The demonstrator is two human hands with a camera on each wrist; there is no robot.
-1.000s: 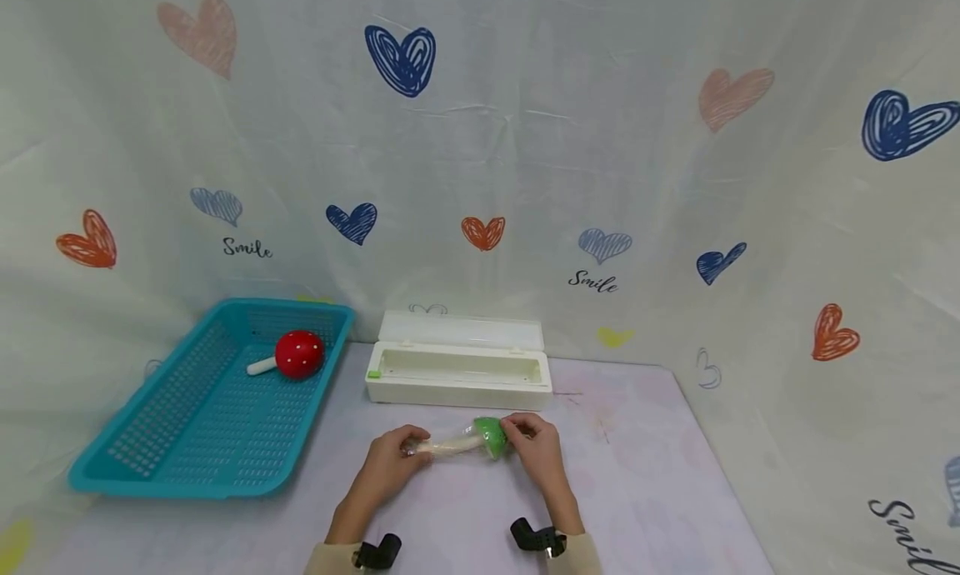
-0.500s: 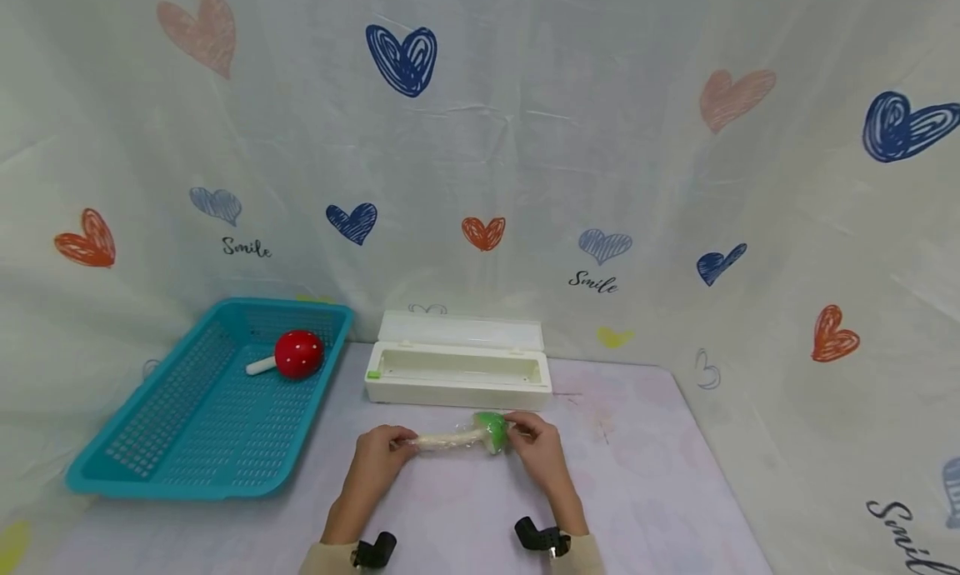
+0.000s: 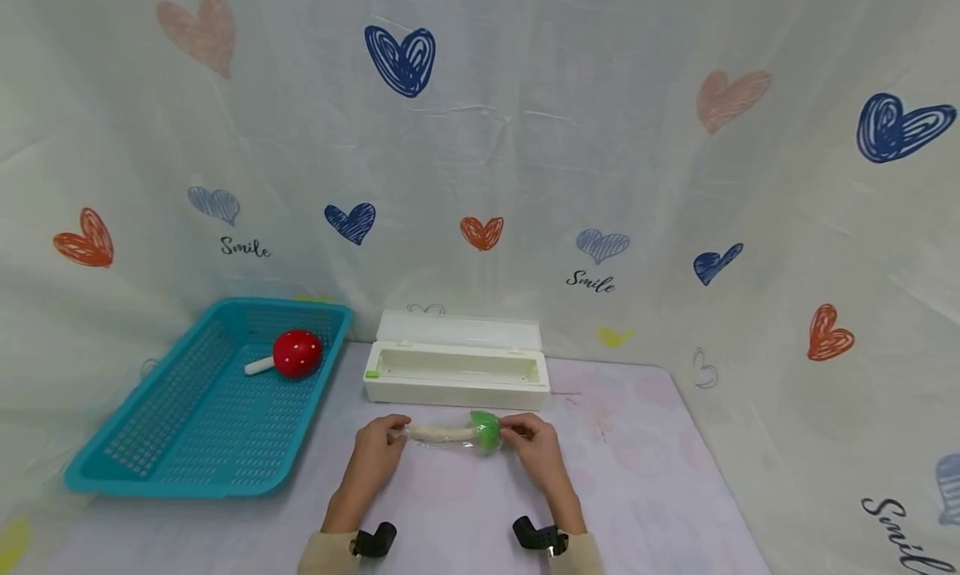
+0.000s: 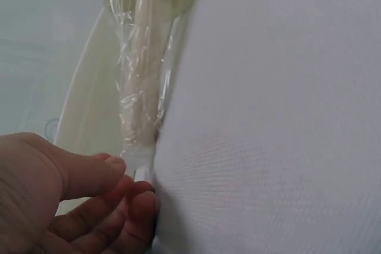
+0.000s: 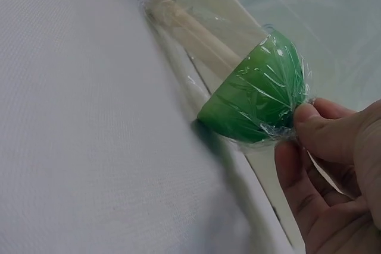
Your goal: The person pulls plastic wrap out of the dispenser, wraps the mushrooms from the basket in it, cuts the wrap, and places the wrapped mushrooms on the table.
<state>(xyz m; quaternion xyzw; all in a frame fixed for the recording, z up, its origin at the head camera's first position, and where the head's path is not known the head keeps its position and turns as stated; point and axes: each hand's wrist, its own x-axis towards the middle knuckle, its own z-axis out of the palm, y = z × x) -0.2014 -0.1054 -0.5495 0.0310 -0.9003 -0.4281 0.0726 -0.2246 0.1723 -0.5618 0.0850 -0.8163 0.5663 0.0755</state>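
At lower centre of the head view, gripping the wrapped mushroom [image 3: 447, 433] by its two ends: with the left hand [image 3: 377, 456], pinching the clear film [image 4: 137, 151] past the stalk end; with the right hand [image 3: 537, 448], pinching film bunched just beyond the green cap [image 5: 253, 90]. Compared with a second ago, have slid the left-hand pinch outward, away from the stalk's end, and brought the mushroom closer to level across the frame. Judge from this a hold by wrapper alone, probably drawn fairly straight between both pinches, with no finger clasping the stalk.

Just above the hands, find the white box [image 3: 456, 395], with its lid [image 3: 459, 333] tipped back; place the mushroom in front of this, not inside. At left of the frame, see the blue basket [image 3: 180, 490], with a red spotted mushroom [image 3: 297, 354] towards its upper right corner.

Cannot tell contact with the table [image 3: 645, 475] from a slight lift above it. Lose part of the pale-looking cap at the top edge of the left wrist view, and the ends of the sleeves [image 3: 330, 552] at the head view's bottom edge. Cannot make out the film's very tips, hidden within both pinches.
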